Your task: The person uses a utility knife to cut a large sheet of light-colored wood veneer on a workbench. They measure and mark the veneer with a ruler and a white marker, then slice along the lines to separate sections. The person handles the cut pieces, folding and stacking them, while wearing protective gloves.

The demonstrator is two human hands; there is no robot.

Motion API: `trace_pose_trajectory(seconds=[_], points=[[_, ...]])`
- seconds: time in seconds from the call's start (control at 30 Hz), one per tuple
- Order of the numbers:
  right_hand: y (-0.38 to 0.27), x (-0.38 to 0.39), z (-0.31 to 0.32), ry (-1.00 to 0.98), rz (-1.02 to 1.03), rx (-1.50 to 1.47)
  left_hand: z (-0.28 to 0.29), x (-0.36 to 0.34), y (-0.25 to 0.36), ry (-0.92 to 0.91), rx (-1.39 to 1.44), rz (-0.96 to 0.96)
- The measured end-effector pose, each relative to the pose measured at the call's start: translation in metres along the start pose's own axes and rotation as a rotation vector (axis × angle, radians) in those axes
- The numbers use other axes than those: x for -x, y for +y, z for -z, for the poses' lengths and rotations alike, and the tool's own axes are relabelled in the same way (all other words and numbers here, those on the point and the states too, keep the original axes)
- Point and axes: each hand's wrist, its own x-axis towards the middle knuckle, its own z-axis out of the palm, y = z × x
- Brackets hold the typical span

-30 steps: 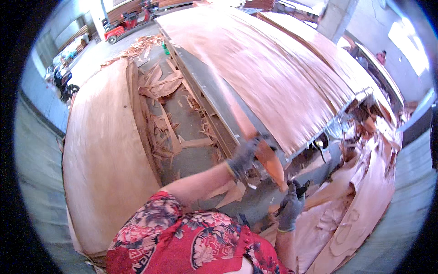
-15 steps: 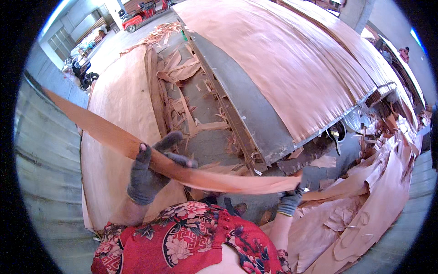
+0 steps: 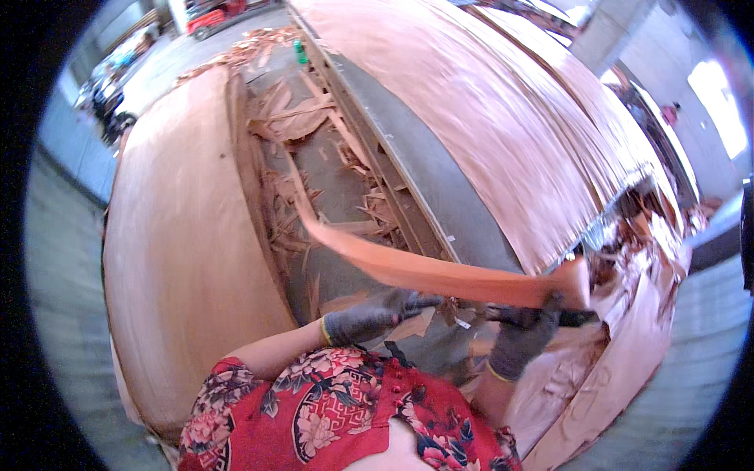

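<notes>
My gloved right hand [image 3: 534,322] grips the near end of a long, curving orange veneer strip [image 3: 416,263]. The strip bends back over the debris-strewn gap between the left veneer stack [image 3: 181,235] and the metal-edged table. My gloved left hand [image 3: 377,314] is below the strip, fingers extended, not gripping it. Across the table [image 3: 467,220] lies a broad, rippled pinkish veneer sheet [image 3: 455,94]. Torn veneer scraps [image 3: 605,377] are heaped beside my right hand.
Scraps [image 3: 287,118] lie on the concrete between stack and table. A green object [image 3: 300,52] is at the table's far end. A red vehicle [image 3: 206,22] and dark vehicles [image 3: 106,106] stand behind. A pillar [image 3: 601,35] and a person [image 3: 670,114] are at right.
The strip, earlier held crosswise in both hands, has left my left hand and now trails from my right. My left hand moved rightward beneath it; my right hand moved slightly right.
</notes>
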Motion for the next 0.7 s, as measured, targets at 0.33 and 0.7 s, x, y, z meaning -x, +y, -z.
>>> trace_pose_trajectory(seconds=[0.33,0.7], points=[[0.056,0.038,-0.051,-0.112,-0.518,-0.334,-0.108,-0.018,0.164,-0.084,-0.275,-0.496],[0.069,-0.113,0.053,0.500,0.035,-0.040,-0.143,-0.050,0.290,0.209,-1.043,-0.537]])
